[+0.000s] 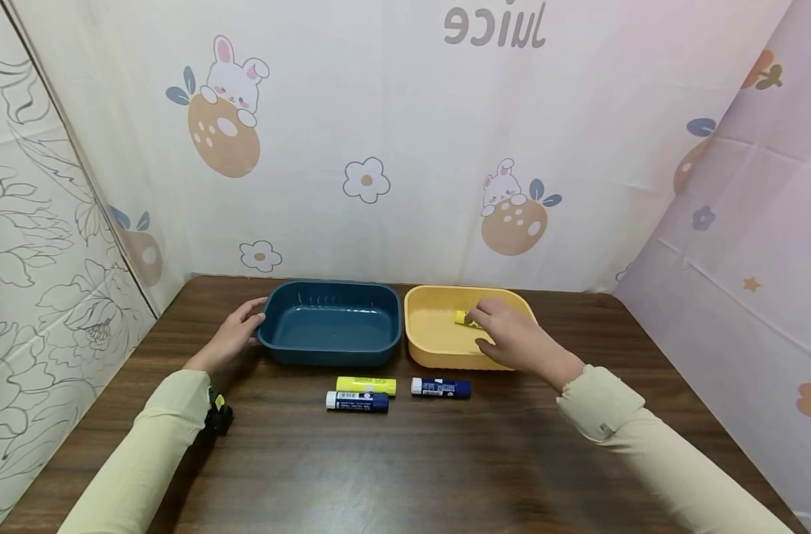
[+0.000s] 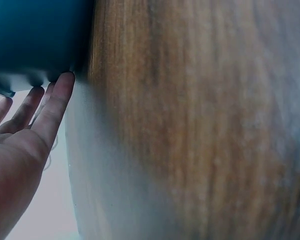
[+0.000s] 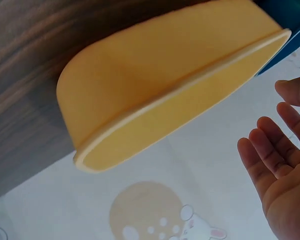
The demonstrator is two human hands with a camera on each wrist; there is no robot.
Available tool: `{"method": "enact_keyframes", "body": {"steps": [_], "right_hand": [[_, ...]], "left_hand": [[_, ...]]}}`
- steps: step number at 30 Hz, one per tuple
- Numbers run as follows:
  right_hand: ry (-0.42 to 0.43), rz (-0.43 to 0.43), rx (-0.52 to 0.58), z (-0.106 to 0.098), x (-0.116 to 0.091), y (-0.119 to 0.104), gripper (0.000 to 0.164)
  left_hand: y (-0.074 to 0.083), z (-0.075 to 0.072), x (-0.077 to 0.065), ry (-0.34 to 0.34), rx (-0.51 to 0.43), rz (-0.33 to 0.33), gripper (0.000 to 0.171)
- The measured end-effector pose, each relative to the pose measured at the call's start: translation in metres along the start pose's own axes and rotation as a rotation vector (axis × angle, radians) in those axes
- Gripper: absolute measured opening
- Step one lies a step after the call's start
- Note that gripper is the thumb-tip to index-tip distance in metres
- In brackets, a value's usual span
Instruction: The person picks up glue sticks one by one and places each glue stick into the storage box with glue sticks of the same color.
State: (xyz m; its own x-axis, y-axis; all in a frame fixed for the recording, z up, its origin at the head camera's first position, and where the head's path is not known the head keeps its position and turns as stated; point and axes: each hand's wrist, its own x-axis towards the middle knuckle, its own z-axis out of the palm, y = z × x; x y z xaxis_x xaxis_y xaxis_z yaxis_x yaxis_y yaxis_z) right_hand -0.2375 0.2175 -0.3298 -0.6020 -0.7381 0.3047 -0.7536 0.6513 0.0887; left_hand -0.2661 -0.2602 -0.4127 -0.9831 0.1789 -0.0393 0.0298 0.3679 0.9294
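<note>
The fingers (image 3: 277, 137) of the right hand (image 1: 512, 337) are loosely extended and slightly parted, with nothing seen pinched between them. Below them, on the floor of the yellow tray (image 1: 439, 337), a yellow tube (image 1: 462, 318) is partly hidden; whether it is touched cannot be told. By the left hand (image 1: 237, 334), with fingers straight and spread, the outer side of the dark blue tray (image 1: 332, 328) is touched, presumably so that it is steadied. Between both hands' fingers, and nearer the person, a second yellow tube (image 1: 365, 385) and two blue-and-white tubes (image 1: 357, 401) (image 1: 441, 387) are laid on the table (image 1: 405, 467), perhaps so that they are easily reached by either hand.
</note>
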Motion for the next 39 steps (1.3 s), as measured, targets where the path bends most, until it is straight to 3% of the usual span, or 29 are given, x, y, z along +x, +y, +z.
{"method": "enact_keyframes", "body": {"steps": [17, 32, 39], "right_hand": [[-0.019, -0.035, 0.061, 0.01, -0.009, -0.038, 0.03], [-0.106, 0.008, 0.141, 0.033, -0.015, -0.054, 0.032], [-0.117, 0.005, 0.113, 0.047, -0.02, -0.058, 0.03]], "left_hand": [[-0.004, 0.001, 0.004, 0.006, -0.009, -0.008, 0.053], [-0.003, 0.0, 0.001, 0.013, -0.001, -0.006, 0.053], [-0.006, -0.001, 0.005, 0.006, -0.018, -0.013, 0.052]]}}
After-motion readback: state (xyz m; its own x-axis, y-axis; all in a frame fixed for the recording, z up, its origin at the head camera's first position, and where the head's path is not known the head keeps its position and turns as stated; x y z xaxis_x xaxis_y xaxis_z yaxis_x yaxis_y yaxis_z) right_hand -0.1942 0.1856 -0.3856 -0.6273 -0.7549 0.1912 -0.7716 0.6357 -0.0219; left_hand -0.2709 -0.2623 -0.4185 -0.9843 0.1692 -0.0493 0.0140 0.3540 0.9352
